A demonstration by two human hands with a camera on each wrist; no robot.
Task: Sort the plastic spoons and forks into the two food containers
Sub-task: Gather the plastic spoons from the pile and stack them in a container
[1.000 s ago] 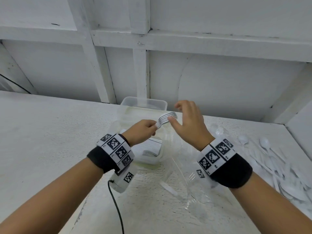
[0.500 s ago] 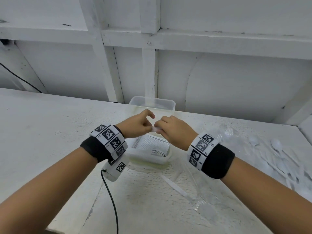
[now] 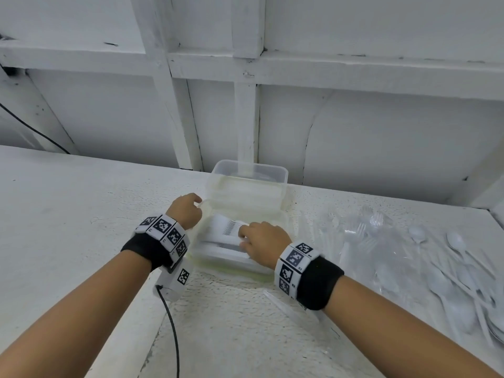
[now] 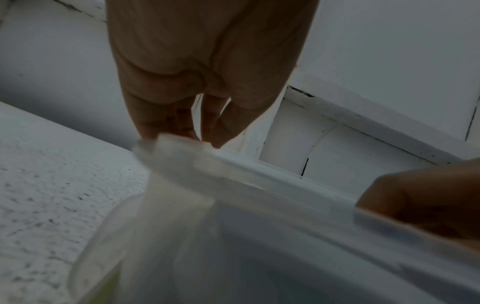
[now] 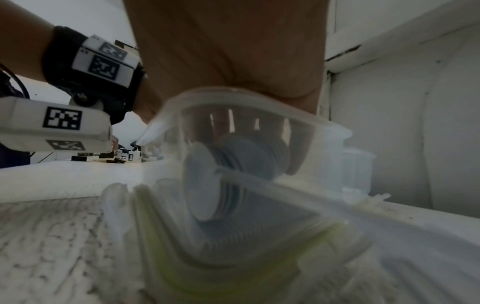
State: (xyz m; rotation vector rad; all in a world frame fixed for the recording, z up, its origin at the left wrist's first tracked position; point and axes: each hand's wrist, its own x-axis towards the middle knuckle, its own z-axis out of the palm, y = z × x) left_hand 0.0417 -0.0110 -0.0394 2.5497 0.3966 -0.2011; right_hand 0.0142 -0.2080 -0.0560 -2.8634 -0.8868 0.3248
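From my head view, my left hand point(image 3: 185, 211) grips the near-left corner of the front container point(image 3: 268, 271) on the worktop point(image 3: 81, 214), its fingers curled over the rim. My right hand point(image 3: 263, 242) is down inside that container, its fingers closed on a stack of forks point(image 3: 227, 227). The stack lies roughly flat, long axis running left to right, tines toward the left wall and handles under my palm. A second container point(image 3: 249, 173) sits just behind, touching the first. Loose forks and spoons point(image 3: 458, 268) are spread on the worktop well to the right, so I judge much is left to sort.

On my left wrist view, which is blurred, my fingers point(image 4: 153, 123) reach down onto the rim's corner point(image 4: 176, 148), with the thumb on the other side. It reads as a pinch.

On my right wrist view I look through the clear wall point(image 5: 233, 107) at the rounded handle ends point(image 5: 249, 158), stacked face to face and pointing back at the camera. My fingertips are hidden behind them.

The risk I see: if I let go unevenly, the nested stack could fan apart or ride up on the row already lying there. If my left hand slackens, the light container could skid.
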